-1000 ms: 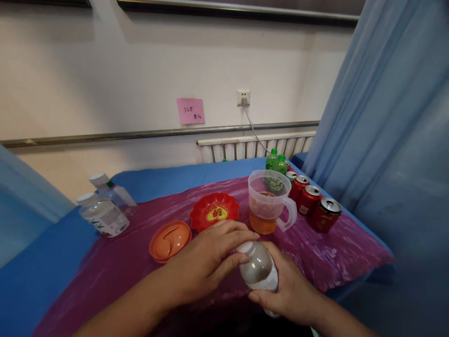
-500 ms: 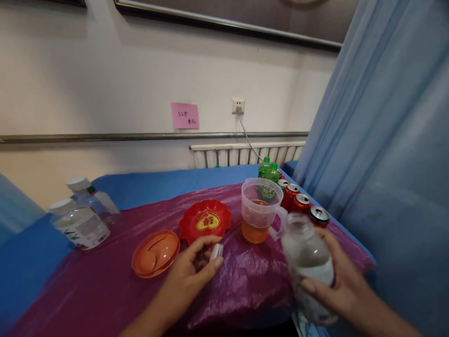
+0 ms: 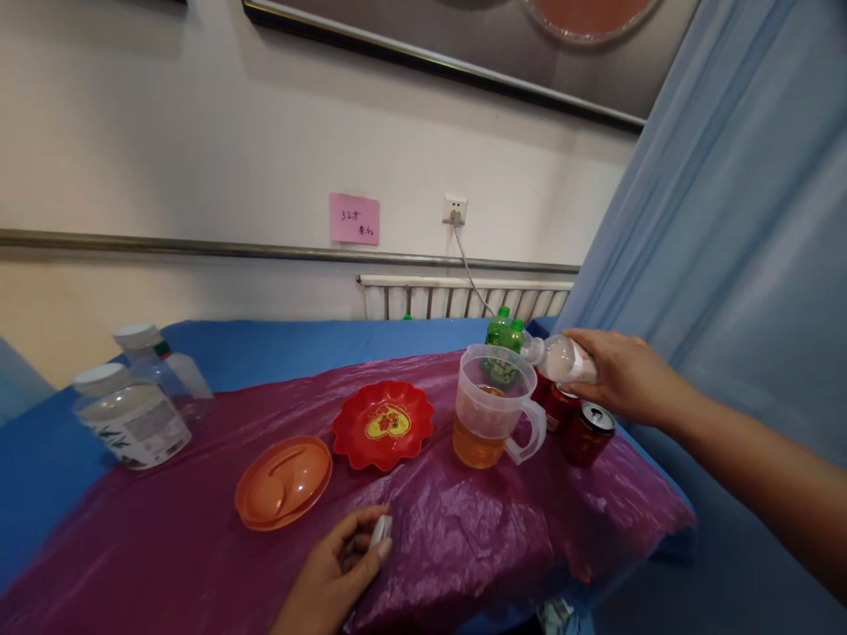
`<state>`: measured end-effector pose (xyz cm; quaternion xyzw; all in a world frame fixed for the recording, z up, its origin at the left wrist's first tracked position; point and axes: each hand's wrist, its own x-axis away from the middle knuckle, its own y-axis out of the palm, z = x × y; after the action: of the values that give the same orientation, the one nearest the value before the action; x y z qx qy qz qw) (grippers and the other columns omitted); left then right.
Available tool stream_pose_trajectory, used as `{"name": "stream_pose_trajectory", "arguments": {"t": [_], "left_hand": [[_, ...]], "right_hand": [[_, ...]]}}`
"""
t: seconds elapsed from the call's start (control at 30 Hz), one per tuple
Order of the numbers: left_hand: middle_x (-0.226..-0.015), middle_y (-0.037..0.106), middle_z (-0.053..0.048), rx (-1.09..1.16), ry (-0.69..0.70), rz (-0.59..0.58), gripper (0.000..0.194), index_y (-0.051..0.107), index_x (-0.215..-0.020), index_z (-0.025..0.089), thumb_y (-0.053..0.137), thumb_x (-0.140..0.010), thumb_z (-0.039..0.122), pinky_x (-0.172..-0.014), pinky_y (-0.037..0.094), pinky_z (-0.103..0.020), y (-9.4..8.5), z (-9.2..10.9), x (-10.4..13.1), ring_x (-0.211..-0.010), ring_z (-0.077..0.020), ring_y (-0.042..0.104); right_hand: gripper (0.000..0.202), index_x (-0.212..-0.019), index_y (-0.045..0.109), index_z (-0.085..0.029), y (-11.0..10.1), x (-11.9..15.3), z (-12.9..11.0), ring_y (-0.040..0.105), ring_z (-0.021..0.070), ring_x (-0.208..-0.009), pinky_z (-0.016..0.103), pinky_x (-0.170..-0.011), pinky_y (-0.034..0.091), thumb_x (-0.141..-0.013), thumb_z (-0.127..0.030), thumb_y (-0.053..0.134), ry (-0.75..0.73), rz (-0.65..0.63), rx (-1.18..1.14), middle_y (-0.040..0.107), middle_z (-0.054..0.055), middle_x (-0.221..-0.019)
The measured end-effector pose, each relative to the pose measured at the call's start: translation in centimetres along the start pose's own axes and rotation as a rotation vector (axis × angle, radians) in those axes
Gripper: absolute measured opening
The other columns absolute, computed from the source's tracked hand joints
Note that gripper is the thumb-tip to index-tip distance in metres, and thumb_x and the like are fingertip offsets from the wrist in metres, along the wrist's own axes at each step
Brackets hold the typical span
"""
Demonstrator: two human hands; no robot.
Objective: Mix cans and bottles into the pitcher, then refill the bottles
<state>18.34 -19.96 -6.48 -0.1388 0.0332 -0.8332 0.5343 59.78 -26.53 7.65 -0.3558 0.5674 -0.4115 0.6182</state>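
My right hand is closed around a clear bottle with a white label. The bottle is tilted nearly level, its uncapped mouth pointing left, just beyond the rim of the measuring jug. Amber liquid fills the lower part of that clear plastic jug, whose handle faces right. Low in the middle, my left hand pinches a white bottle cap between thumb and fingers. Left of the jug lie a red scalloped plate and an orange oval dish.
Behind the jug stand green bottles. Several drink cans line the right side, partly hidden by my right hand. Two clear jars with white lids are at the left. Purple plastic sheeting covers the table; a blue curtain hangs at right.
My right hand has carried the bottle up and away from me and tipped it from upright to nearly level beside the jug. The left hand has dropped slightly nearer, still with the cap.
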Motion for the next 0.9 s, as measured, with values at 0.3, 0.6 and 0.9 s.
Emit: {"name": "stream_pose_trajectory", "arguments": {"t": [0.3, 0.6, 0.9], "left_hand": [[-0.081, 0.068, -0.004, -0.009, -0.034, -0.04, 0.059, 0.075, -0.098, 0.023, 0.08, -0.059, 0.067, -0.08, 0.056, -0.036, -0.3, -0.7, -0.3, -0.083, -0.0247, 0.066], [-0.084, 0.068, -0.005, 0.018, -0.032, -0.047, 0.06, 0.074, -0.102, 0.024, 0.08, -0.059, 0.065, -0.08, 0.056, -0.038, -0.4, -2.3, -0.7, -0.084, -0.0249, 0.065], [-0.087, 0.068, -0.004, 0.044, -0.039, -0.082, 0.057, 0.074, -0.106, 0.024, 0.077, -0.067, 0.065, -0.083, 0.054, -0.035, -0.8, -1.2, 0.6, -0.085, -0.0225, 0.063]], "right_hand": [[0.056, -0.139, 0.054, -0.023, -0.6, -2.2, -0.5, 0.063, 0.0321, -0.115, 0.047, -0.092, 0.042, -0.086, -0.036, 0.067, -0.157, -0.024, 0.242, 0.067, 0.012, -0.133], [0.041, -0.136, 0.058, -0.024, -2.1, -3.7, -2.0, 0.06, 0.031, -0.12, 0.054, -0.106, 0.033, -0.096, -0.013, 0.054, -0.302, 0.017, 0.438, 0.066, 0.012, -0.133], [0.053, -0.139, 0.057, -0.032, -3.9, -4.7, -4.0, 0.045, 0.0241, -0.143, 0.055, -0.123, 0.02, -0.101, 0.0, 0.038, -0.492, 0.057, 0.319, 0.063, 0.0, -0.142]]}}
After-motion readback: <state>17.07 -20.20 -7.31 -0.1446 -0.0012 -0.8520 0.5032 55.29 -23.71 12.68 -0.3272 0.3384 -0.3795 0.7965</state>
